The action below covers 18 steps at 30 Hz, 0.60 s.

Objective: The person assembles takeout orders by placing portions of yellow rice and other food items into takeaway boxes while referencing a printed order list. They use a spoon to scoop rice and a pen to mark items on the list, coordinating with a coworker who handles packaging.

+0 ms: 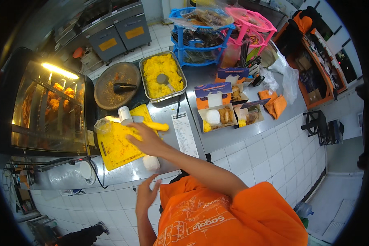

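My right hand reaches over the yellow cutting board, its fingers apart. Its fingertips lie against or just beside the lower end of a white cylindrical cup; I cannot tell whether they touch. A knife with a yellow handle lies across the board, partly behind that hand. Beside the cup is a small clear plastic container. My left hand hovers in front of the counter edge, fingers spread and holding nothing. Just beyond it, a rounded white bundle rests at the board's near corner.
A metal tray of yellow rice and a stone mortar stand behind the board. At left is a lit food warmer. A long receipt, filled meal boxes, orange cloths and blue basket racks occupy the right.
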Available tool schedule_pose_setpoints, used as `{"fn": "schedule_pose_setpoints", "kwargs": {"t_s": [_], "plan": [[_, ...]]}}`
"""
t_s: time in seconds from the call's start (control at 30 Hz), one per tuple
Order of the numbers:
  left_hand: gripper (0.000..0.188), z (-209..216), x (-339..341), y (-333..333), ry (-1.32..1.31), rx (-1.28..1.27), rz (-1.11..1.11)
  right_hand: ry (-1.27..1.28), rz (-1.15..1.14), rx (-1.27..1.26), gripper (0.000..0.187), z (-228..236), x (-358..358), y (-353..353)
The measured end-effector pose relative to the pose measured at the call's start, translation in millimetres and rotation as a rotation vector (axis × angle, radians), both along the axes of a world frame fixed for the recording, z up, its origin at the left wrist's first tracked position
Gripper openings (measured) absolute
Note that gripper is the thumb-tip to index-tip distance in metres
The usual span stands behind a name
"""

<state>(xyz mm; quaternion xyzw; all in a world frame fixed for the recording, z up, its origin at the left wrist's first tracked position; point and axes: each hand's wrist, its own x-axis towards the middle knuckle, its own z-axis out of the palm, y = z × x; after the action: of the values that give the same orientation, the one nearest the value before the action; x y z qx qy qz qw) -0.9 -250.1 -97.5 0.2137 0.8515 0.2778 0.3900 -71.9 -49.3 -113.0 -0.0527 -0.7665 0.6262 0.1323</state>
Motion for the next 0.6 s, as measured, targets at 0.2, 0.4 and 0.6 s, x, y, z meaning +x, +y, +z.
{"fn": "schedule_pose_setpoints", "kwargs": {"t_s": [0.2,0.4,0.6], "plan": [[0.051,-61.2,19.3,44.8,-0.292,0.369,0.239,-0.641,-0.503,0.548,0.080,-91.6,88.5,69.5],[0.058,-99.4,-19.5,113.6,-0.125,0.410,0.184,-0.700,-0.630,0.401,0.066,-103.8,72.8,83.1],[0.045,-101.0,-41.3,157.6,-0.814,0.575,0.383,-0.461,-0.168,0.137,0.060,-46.6,141.1,83.0]]}}
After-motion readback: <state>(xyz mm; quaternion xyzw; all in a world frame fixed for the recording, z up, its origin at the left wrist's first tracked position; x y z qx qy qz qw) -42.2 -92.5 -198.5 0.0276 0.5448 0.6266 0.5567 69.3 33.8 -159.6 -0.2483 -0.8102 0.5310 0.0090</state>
